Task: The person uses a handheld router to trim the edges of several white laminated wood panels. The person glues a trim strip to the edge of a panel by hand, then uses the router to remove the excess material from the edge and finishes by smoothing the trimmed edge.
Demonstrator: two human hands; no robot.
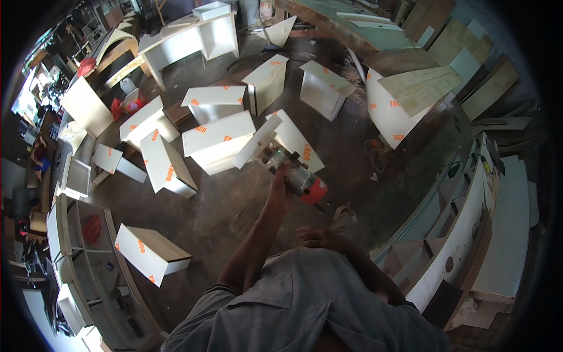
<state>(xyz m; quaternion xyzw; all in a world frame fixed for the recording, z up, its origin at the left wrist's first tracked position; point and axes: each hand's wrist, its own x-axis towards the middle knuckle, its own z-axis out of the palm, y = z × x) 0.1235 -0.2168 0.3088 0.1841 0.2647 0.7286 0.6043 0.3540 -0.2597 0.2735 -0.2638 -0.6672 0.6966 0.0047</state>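
My left hand (282,176) is wrapped round a router (300,178), a power tool with a silver metal body and a red end cap. The tool lies tilted, its base end beside a narrow pale panel (256,142); whether they touch I cannot tell. Just beyond is a white board (302,144) with orange print. Close to the front of my grey shirt, my right hand (316,237) holds nothing that I can see, its fingers loosely stretched and a little apart.
Several white box carcasses, such as one at the front left (149,249), stand about the dark floor (229,205). A curved shelf frame (111,234) runs along the left, a long cabinet frame (446,223) along the right. A cable (375,155) lies coiled on the floor.
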